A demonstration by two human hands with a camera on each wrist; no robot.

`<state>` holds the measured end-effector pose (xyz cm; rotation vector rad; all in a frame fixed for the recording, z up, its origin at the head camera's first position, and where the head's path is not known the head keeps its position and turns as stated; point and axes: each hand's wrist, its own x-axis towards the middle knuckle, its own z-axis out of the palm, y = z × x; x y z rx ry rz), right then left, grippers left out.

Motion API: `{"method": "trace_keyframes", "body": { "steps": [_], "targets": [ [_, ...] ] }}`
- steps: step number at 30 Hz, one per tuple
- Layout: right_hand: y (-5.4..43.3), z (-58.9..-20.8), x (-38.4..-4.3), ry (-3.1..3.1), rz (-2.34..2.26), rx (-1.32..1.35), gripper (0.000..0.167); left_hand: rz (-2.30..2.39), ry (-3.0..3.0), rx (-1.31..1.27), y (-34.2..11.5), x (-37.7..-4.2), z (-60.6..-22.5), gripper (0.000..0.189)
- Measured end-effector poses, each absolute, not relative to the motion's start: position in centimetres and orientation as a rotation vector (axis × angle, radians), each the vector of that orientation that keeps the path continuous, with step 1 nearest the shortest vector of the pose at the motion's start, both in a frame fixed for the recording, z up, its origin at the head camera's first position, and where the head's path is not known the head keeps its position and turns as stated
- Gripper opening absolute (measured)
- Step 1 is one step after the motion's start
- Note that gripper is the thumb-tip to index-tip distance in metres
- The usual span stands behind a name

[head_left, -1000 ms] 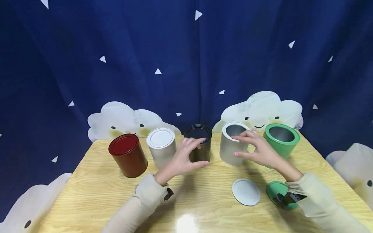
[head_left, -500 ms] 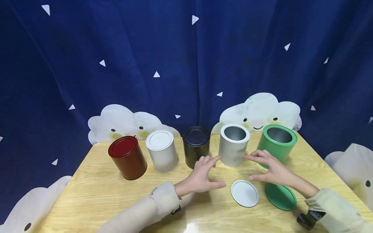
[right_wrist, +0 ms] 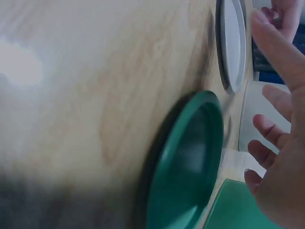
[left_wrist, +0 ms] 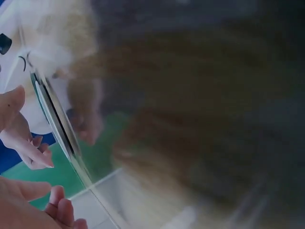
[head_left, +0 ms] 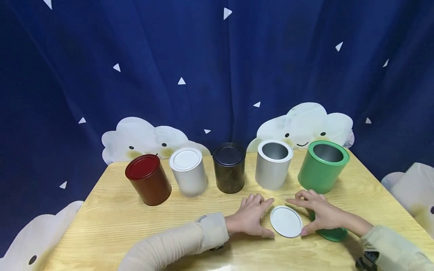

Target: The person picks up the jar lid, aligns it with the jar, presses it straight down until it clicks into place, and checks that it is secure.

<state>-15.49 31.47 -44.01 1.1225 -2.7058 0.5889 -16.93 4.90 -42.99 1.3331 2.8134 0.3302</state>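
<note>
A round white lid [head_left: 286, 221] lies on the table between my two hands. My left hand [head_left: 251, 216] is at its left, thumb and forefinger spread apart, holding nothing. At the lid's right is my right hand [head_left: 320, 211], also spread, its thumb tip close to the rim; whether it touches I cannot tell. Under the right hand lies a green lid [head_left: 333, 234], partly covered by it; the right wrist view shows this green lid [right_wrist: 188, 167] plainly. Behind the hands stand an uncovered white can [head_left: 272, 169] and an uncovered green can [head_left: 319, 173].
Three lidded cans stand in the row's left part: a dark red can [head_left: 152, 186], a white can [head_left: 191, 180] and a black can [head_left: 229, 173]. The wooden table [head_left: 112, 218] reaches back to a dark blue curtain [head_left: 169, 56] with cloud prints.
Both hands have come down and toward the person, from in front of the cans to either side of the white lid. Cans and lids stay in place.
</note>
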Motion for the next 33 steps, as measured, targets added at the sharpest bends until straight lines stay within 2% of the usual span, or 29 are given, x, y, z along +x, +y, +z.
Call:
{"method": "trace_keyframes", "body": {
  "steps": [9, 22, 33],
  "targets": [
    [31.8, -45.2, -14.9, -2.76, 0.543, 1.094, 0.087, 0.239, 2.8, 1.229, 6.0, -17.3, -43.4, 0.091],
    [31.6, -45.3, -15.0, -2.729, 0.552, 1.053, 0.085, 0.084, 2.781, 1.159, 7.1, -17.2, -42.9, 0.069],
    [31.5, -45.7, -15.2, -2.708, 0.587, 1.037, 0.083, -0.037, 2.805, 1.168, 7.8, -17.0, -43.5, 0.064]
  ]
}}
